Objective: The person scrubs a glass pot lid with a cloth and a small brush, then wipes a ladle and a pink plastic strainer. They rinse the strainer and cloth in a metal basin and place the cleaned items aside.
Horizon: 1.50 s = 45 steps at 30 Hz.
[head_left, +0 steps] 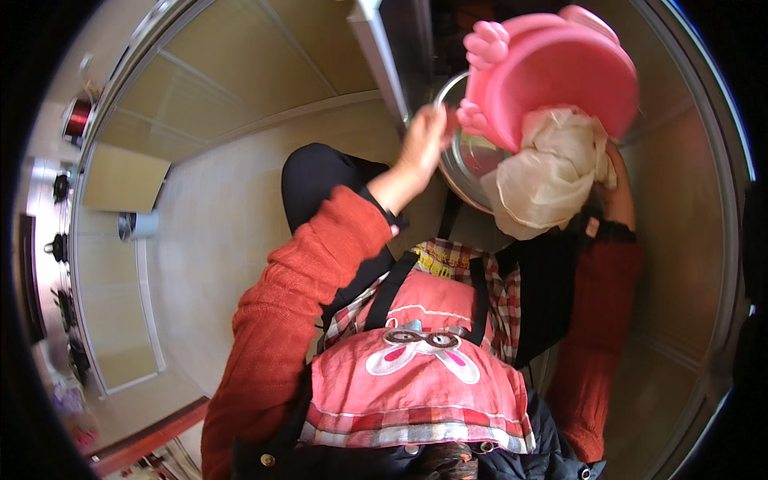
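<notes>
My left hand [426, 135], slightly blurred, grips the left rim of a round stainless steel basin [462, 171]. Low on the right, my right hand [621, 186] holds a crumpled cream mesh cloth [546, 168], which covers part of its fingers. The cloth overlaps the lower edge of a pink plastic basin [576, 72] and hangs in front of the steel one. This pink basin is tipped with its opening towards me, and rounded paw-shaped feet show on its left side. It covers much of the steel basin.
An open cabinet door [390, 66] stands beyond my left hand. Cabinet fronts [666, 198] rise close on the right. A small bin [141, 226] sits across the tiled floor [198, 240] at the left. My bent knee [318, 180] is beside my left forearm.
</notes>
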Tool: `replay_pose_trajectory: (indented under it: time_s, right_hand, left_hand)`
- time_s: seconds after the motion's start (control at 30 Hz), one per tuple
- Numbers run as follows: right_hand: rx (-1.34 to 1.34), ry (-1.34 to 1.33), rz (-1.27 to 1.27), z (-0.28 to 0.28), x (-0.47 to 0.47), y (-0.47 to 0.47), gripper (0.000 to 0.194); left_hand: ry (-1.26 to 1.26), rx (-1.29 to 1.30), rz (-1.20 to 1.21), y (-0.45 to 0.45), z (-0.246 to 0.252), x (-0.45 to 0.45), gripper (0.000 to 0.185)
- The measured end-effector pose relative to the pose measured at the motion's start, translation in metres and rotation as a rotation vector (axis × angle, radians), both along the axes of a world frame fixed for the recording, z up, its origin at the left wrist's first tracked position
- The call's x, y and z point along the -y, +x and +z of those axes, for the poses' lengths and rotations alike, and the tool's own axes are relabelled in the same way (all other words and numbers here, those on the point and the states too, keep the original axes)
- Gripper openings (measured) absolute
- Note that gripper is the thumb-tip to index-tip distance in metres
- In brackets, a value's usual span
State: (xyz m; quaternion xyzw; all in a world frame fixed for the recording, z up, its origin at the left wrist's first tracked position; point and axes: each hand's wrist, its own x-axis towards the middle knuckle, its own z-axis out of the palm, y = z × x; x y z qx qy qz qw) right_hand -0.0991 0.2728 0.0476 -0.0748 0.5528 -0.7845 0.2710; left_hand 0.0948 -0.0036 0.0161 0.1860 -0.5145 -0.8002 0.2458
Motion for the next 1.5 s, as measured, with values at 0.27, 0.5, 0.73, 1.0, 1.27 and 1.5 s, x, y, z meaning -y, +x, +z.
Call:
replay_pose_trajectory:
  time_s: [0.27, 0.5, 0.73, 1.0, 1.27, 1.5]
  right_hand:
    - [0.030, 0.025, -0.024, -0.018, -0.015, -0.029, 0.040]
    - [0.065, -0.029, -0.127, -0.029, -0.028, -0.038, 0.046]
    - [0.072, -0.064, -0.147, -0.029, -0.027, -0.034, 0.048]
    - [-0.318, 0.058, -0.090, -0.043, -0.055, -0.048, 0.051]
    - [-0.464, 0.210, -0.180, -0.050, -0.091, -0.042, 0.051]
    - [-0.447, 0.208, -0.203, -0.060, -0.083, -0.037, 0.050]
  left_hand:
    - [-0.009, 0.780, -0.100, 0.006, -0.095, -0.020, 0.036]
    - [0.083, 0.501, -0.150, 0.003, -0.062, -0.022, 0.025]
    - [0.240, 0.483, -0.258, 0.006, -0.058, -0.026, 0.027]
    - [0.075, 0.523, -0.431, 0.055, -0.004, -0.019, 0.028]
    - [-0.090, 0.515, -0.478, 0.135, 0.097, 0.026, 0.025]
    - [-0.101, 0.546, -0.379, 0.210, 0.125, 0.060, 0.019]
